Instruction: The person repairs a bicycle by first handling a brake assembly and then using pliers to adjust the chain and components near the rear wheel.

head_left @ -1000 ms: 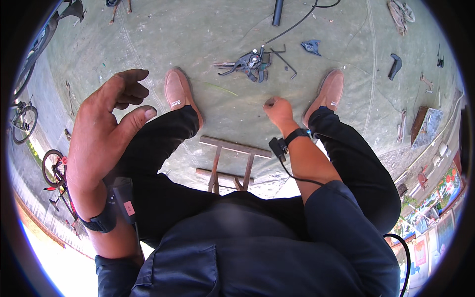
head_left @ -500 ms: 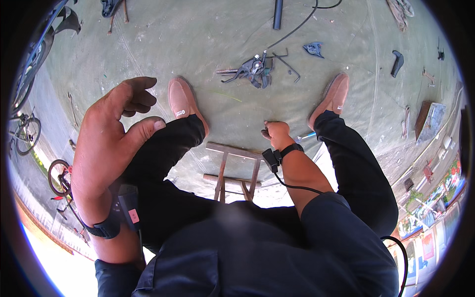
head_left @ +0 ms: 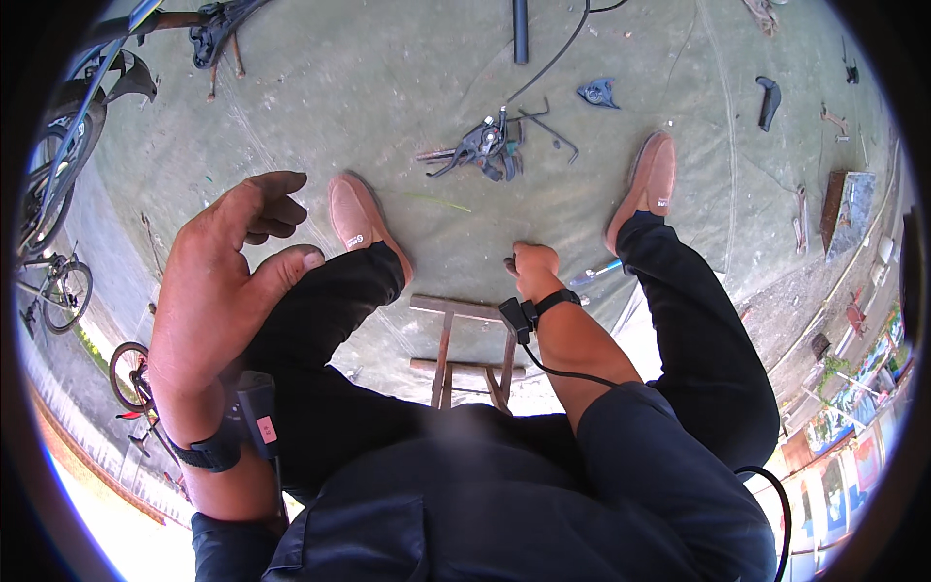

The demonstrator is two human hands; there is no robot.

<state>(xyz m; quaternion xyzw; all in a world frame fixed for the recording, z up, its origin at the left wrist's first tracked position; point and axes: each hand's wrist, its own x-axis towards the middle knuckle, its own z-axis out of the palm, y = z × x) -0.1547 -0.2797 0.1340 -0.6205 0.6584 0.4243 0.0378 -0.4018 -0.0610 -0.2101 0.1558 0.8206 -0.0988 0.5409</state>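
My left hand [head_left: 228,276] hangs in the air at the left, its thumb apart from the half-bent fingers and nothing between them. My right hand [head_left: 535,267] is small and lower, between my knees, with its fingers curled in; what they hold, if anything, is hidden. Ahead of it on the ground lies a bicycle brake and shift lever [head_left: 488,144], apart from both hands. Bent hex keys [head_left: 551,134] lie against its right side. Just right of my right hand is a slim blue-and-clear tool [head_left: 596,273], partly behind my wrist.
A low wooden stool [head_left: 461,308] stands between my legs. Farther off lie a dark tube [head_left: 521,31], a black cable [head_left: 553,66], a dark plastic cover [head_left: 599,92] and a curved black piece [head_left: 768,102]. A wrench [head_left: 801,219] and metal block [head_left: 851,215] are right; bicycles [head_left: 66,291] stand left.
The view has tilted a little, so things on the ground sit slightly differently. Both hands keep nearly the same shape and place. The lever and hex keys have not been moved.
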